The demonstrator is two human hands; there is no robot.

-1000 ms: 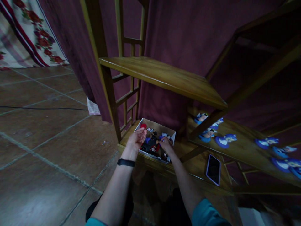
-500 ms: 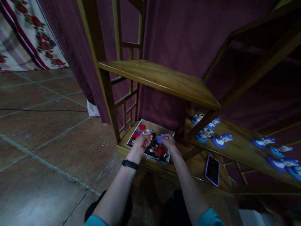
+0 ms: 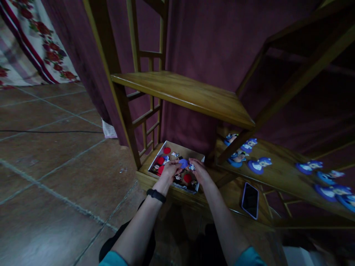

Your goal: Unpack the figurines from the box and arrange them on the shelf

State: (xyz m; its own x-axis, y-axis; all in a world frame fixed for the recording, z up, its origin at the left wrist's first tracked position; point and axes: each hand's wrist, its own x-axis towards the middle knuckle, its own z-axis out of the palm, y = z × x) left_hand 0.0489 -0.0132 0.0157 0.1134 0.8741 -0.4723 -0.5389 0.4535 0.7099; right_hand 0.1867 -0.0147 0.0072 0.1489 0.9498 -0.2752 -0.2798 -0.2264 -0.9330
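Note:
Above an open cardboard box [image 3: 186, 150] on the low shelf, both my hands are closed on one small figurine with a round purple base [image 3: 183, 163]. My left hand [image 3: 171, 171], with a dark band on its wrist, grips the base edge. My right hand [image 3: 199, 170] holds the white-and-blue figure end, partly hidden by the fingers. Inside the box lie several small figurines with red round bases, one red base [image 3: 166, 150] near the back left and another red base [image 3: 188, 178] near the front right. My hands cover part of the box's contents.
Several blue-and-purple figurines stand on the wooden shelf to the right, one purple-based figurine [image 3: 259, 165] nearest. A phone [image 3: 250, 200] lies on the lower board. A wooden shelf board [image 3: 183, 94] juts out above the box, and a shelf post [image 3: 118, 88] rises at left.
My left hand has moved right and taken hold of the purple base. My right hand has shifted slightly left with the figurine, which is now between both hands.

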